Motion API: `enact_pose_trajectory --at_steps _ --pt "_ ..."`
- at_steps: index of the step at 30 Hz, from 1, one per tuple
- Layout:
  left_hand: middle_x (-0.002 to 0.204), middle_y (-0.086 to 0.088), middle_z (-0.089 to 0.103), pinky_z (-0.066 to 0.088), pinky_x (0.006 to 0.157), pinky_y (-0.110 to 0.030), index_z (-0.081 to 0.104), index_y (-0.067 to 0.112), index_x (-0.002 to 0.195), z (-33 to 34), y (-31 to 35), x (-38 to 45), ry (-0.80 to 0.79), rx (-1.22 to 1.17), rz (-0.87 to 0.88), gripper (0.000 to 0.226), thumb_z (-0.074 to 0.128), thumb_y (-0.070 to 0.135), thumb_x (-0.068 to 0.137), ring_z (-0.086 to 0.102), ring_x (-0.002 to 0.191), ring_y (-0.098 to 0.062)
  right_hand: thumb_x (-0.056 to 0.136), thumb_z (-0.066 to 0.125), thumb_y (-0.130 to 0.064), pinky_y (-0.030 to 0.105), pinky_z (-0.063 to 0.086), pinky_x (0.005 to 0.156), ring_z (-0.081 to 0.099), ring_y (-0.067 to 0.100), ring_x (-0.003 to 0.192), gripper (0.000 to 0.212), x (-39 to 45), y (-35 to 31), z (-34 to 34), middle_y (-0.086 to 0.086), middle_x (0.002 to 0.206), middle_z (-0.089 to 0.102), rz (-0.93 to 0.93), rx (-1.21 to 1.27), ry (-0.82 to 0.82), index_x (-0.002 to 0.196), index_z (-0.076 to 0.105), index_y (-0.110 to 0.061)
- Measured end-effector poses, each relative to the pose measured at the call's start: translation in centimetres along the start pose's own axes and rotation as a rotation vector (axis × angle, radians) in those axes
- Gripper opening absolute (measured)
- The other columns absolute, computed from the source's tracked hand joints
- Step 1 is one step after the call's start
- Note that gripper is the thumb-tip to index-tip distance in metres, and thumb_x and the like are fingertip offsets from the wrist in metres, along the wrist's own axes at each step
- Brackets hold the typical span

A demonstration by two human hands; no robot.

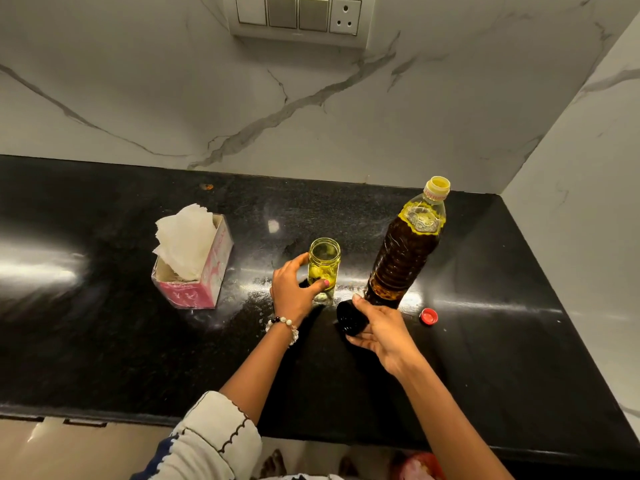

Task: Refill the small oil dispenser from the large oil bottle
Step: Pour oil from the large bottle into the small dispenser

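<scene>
The small glass oil dispenser (324, 263) stands upright and uncapped on the black counter (104, 334), with a little yellow oil in its bottom. My left hand (294, 289) is wrapped around its lower half. Just to the right stands the large plastic oil bottle (403, 251), open at the top and nearly full of dark amber oil. My right hand (379, 329) holds the dispenser's black lid (349, 317) low over the counter, right at the big bottle's base. The bottle's red cap (428, 316) lies on the counter to the right.
A pink tissue box (202, 275) with white tissues sticking out stands to the left of the dispenser. Marble walls close the counter at the back and right. A switch panel (298, 17) sits on the back wall. The counter's front edge runs below my forearms.
</scene>
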State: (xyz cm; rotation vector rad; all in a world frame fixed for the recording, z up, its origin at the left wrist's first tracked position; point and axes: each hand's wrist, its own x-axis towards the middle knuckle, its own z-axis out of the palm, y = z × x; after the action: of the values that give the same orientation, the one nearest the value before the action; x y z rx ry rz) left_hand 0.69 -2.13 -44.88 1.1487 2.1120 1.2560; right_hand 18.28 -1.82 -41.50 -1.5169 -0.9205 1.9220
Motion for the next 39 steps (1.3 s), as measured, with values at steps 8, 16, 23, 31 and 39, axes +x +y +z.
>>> enact_pose_trajectory --at_steps 8,16,23,31,39 --pt "0.119 0.001 0.064 0.034 0.086 -0.027 0.063 0.022 0.12 0.0 0.0 -0.2 0.039 0.01 0.005 0.053 0.082 0.024 0.07 0.05 0.115 -0.019 0.074 0.075 -0.047 0.035 0.059 0.059 0.069 0.026 0.084 0.06 0.4 -0.2 0.2 0.014 0.107 0.063 0.001 -0.075 0.187 0.116 0.055 -0.008" --pt "0.112 0.004 0.066 0.049 0.091 -0.046 0.064 0.026 0.116 0.4 -0.7 0.2 0.072 -0.01 -0.006 0.052 0.083 0.027 0.068 0.056 0.11 -0.02 0.073 0.07 -0.058 0.033 0.06 0.058 0.072 0.027 0.062 0.075 0.0 -0.3 -0.5 0.019 0.105 0.063 0.016 -0.206 0.212 0.125 0.047 -0.01" --pt "0.113 0.006 0.064 0.041 0.091 -0.035 0.058 0.026 0.124 0.4 -0.3 0.1 0.048 -0.025 -0.003 0.062 0.083 0.026 0.068 0.052 0.112 -0.02 0.081 0.068 -0.047 0.036 0.06 0.063 0.072 0.03 0.064 0.056 -0.2 -1.1 -1.8 0.024 0.094 0.067 0.05 -0.225 0.143 0.116 0.048 -0.008" --pt "0.116 0.006 0.058 0.045 0.098 -0.043 0.052 0.023 0.132 0.7 0.2 -0.2 0.046 -0.037 0.016 0.075 0.086 0.031 0.066 0.052 0.115 -0.019 0.069 0.083 -0.022 0.034 0.058 0.06 0.069 0.023 0.07 0.049 0.1 -4.3 -6.3 0.012 0.089 0.066 -0.119 -0.386 0.31 0.107 0.057 -0.004" --pt "0.128 -0.004 0.056 0.043 0.098 -0.034 0.049 0.018 0.135 1.5 1.2 0.0 0.054 -0.049 0.008 0.081 0.086 0.033 0.065 0.052 0.117 -0.019 0.051 0.091 -0.023 0.03 0.047 0.093 0.054 0.006 0.112 0.097 1.2 -8.3 -6.6 -0.006 0.123 0.055 -0.68 -0.377 0.064 0.133 0.039 -0.02"
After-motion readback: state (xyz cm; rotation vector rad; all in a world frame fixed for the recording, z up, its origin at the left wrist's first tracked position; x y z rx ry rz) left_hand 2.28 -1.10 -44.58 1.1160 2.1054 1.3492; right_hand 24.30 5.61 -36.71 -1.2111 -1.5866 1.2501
